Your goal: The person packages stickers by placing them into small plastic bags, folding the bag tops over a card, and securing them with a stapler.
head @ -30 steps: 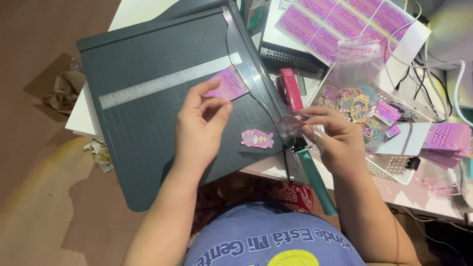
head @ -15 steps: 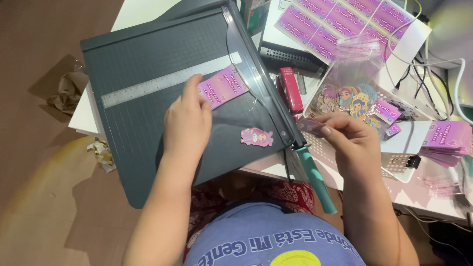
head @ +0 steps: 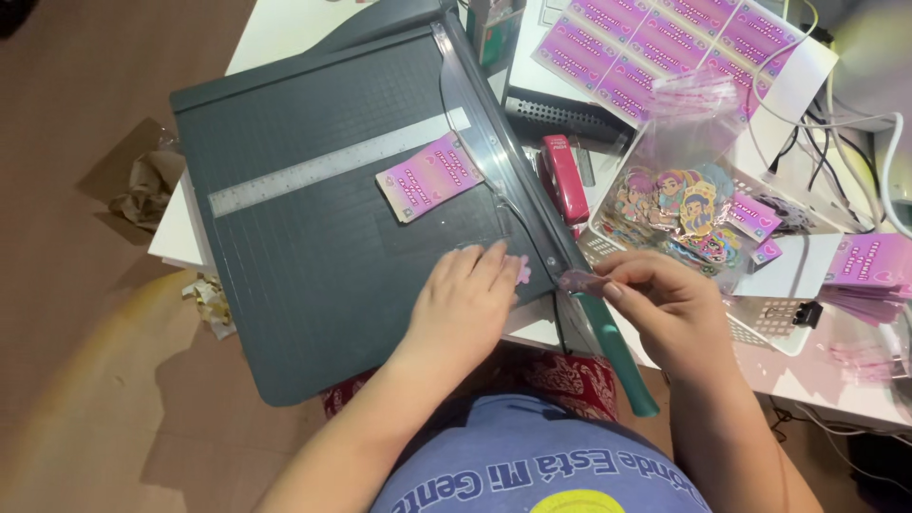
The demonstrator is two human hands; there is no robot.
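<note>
Left hand [head: 465,304] covers pink sticker [head: 522,271] (mostly hidden), right hand [head: 665,309] pinches small bag [head: 581,280]

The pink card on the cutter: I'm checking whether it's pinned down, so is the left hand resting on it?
No, the left hand lies lower on the paper cutter, over a small pink sticker, apart from the pink card.

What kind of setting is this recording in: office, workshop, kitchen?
Most likely a home craft or small packing desk. A grey paper trimmer fills the table, a printed sheet of pink cards lies beyond it, and a clear bag of cartoon stickers sits in a white basket.
</note>
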